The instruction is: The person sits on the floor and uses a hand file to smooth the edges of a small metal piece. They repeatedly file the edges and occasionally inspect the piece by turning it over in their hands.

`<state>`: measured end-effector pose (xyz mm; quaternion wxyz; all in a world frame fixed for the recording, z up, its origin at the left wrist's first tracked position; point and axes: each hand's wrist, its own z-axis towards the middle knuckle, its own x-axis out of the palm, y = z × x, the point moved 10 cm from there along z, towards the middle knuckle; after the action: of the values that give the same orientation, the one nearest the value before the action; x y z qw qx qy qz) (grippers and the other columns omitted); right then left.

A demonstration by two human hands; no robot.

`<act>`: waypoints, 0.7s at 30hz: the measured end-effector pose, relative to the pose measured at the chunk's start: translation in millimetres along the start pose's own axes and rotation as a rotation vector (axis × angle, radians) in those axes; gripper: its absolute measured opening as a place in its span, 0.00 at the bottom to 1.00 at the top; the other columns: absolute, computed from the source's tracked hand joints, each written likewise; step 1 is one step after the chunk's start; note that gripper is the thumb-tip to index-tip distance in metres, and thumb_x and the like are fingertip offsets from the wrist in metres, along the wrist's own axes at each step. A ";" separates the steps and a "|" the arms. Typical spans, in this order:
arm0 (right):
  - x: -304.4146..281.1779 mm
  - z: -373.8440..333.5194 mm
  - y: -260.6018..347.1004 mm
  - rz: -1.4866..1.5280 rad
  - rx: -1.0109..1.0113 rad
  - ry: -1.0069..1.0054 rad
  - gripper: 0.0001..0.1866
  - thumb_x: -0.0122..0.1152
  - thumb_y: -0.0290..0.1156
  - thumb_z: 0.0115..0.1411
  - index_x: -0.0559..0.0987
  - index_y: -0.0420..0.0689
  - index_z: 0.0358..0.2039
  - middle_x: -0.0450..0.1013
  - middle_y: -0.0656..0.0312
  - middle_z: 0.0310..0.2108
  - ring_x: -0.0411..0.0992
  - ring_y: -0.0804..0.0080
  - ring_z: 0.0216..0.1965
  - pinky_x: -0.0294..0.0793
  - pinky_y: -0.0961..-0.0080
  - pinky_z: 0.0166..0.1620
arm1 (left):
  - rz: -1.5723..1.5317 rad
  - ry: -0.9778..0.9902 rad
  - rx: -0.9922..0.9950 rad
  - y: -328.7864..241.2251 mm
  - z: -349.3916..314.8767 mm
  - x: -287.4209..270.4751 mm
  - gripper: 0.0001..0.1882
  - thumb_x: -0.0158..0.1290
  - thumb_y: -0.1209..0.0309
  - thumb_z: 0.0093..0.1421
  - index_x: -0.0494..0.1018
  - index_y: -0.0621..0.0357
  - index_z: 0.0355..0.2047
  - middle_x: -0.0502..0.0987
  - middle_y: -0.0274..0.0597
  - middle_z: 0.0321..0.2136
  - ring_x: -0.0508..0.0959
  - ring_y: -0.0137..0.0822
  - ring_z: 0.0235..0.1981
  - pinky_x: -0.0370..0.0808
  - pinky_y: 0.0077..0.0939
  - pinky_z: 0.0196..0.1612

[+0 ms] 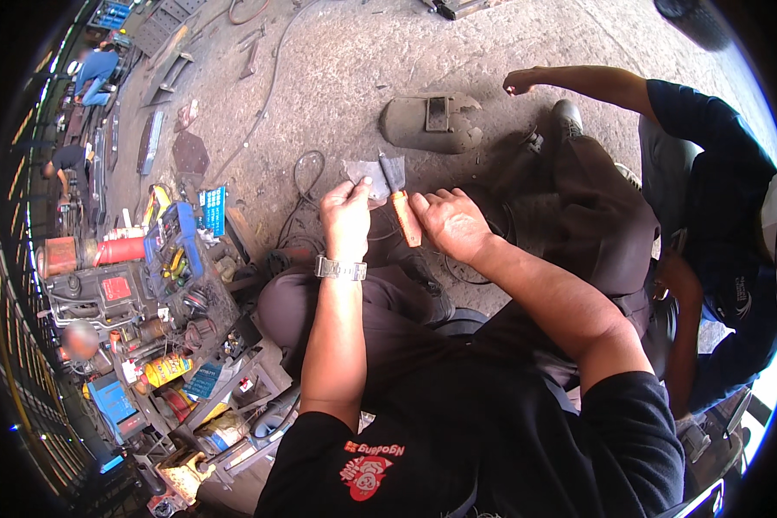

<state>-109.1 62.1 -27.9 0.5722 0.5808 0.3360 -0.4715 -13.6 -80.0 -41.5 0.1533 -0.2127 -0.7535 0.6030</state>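
My left hand (347, 214), with a metal watch at the wrist, pinches a small clear plastic sheet (361, 171) in front of my knees. My right hand (451, 223) has its fingers closed on an orange-handled tool with a flat dark blade (407, 223). Its blade points away from me and lies against the right part of the sheet. Whether the tip cuts or only touches the plastic, I cannot tell. Beyond both hands, a worn grey welding mask (399, 125) with a rectangular window frame rests on the concrete floor.
At right sits another person in dark clothes (708, 173), one arm stretched toward the mask. On my left stands a bench crowded with tools, cans and a blue case (200, 237). A cable (272, 95) runs over the floor. Two people work far left.
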 end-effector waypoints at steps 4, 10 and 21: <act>-3.2 -1.5 0.5 -0.011 -0.024 -0.019 0.14 0.62 0.31 0.54 0.71 0.45 0.39 0.78 0.58 0.33 0.78 0.60 0.40 0.73 0.62 0.45 | -0.022 0.028 -0.040 -1.7 -0.3 2.1 0.10 0.55 0.75 0.67 0.78 0.67 0.28 0.77 0.34 0.23 0.72 0.21 0.23 0.77 0.23 0.31; -5.5 -3.3 2.7 -0.061 -0.069 -0.013 0.08 0.57 0.32 0.59 0.72 0.47 0.39 0.79 0.61 0.33 0.79 0.63 0.40 0.74 0.63 0.45 | 0.035 0.088 -0.071 2.2 1.6 -0.3 0.08 0.54 0.76 0.68 0.79 0.72 0.40 0.83 0.46 0.32 0.83 0.33 0.28 0.83 0.28 0.35; -2.6 -3.3 -1.4 -0.022 -0.024 0.006 0.09 0.58 0.32 0.58 0.72 0.46 0.39 0.79 0.58 0.32 0.79 0.61 0.39 0.75 0.63 0.45 | 0.044 0.014 0.045 -2.7 -3.0 2.7 0.18 0.56 0.74 0.68 0.71 0.62 0.19 0.68 0.28 0.17 0.67 0.20 0.20 0.74 0.24 0.27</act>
<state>-110.7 65.8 -26.3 0.5729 0.5715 0.3496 -0.4721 -14.9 -76.6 -38.3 0.1499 -0.2298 -0.7340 0.6213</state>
